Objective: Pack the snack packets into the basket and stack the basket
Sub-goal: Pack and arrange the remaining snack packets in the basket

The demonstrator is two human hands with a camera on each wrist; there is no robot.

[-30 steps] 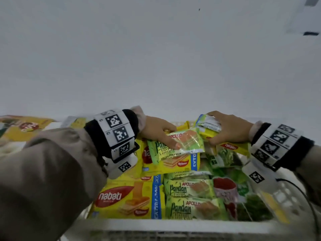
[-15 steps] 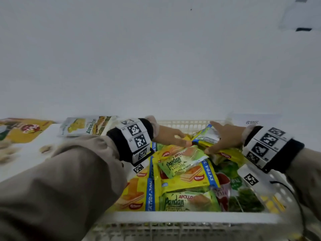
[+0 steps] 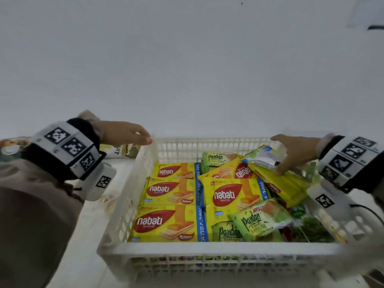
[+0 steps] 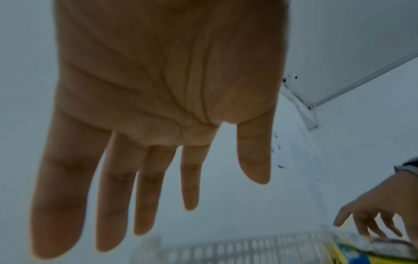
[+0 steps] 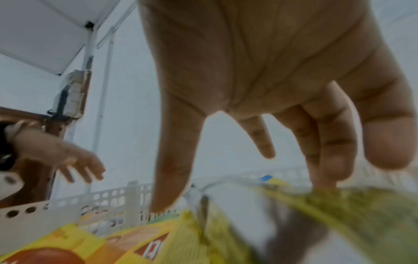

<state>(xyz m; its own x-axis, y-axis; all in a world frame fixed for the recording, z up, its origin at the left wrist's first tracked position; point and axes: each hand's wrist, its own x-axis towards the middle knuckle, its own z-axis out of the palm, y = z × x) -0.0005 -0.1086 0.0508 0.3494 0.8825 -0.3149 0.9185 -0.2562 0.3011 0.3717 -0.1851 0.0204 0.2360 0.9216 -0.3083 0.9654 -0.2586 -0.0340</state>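
A white perforated basket (image 3: 209,251) in front of me holds several yellow Nabati wafer packets (image 3: 170,223) and green Pandan cake packets (image 3: 262,222). My left hand (image 3: 126,136) hovers flat above the basket's far-left corner, fingers (image 4: 117,196) straight, holding nothing. My right hand (image 3: 295,153) reaches into the far-right corner with spread fingers, whose tips (image 5: 174,187) touch a tilted yellow packet (image 3: 280,181) and a silver-backed packet (image 3: 264,157). The basket's far wall (image 5: 106,196) shows in the right wrist view.
Left of the basket, a fruit-printed packet (image 3: 122,150) lies on the white table (image 3: 87,256), and an orange packet (image 3: 12,144) lies at the far left edge. A white wall stands behind. Red and dark green packets (image 3: 309,227) fill the basket's right side.
My left hand let go of the Pandan packet and rose out to the far-left corner. The right hand slid right and opened over the far-right packets. The view shifted, showing more of the basket.
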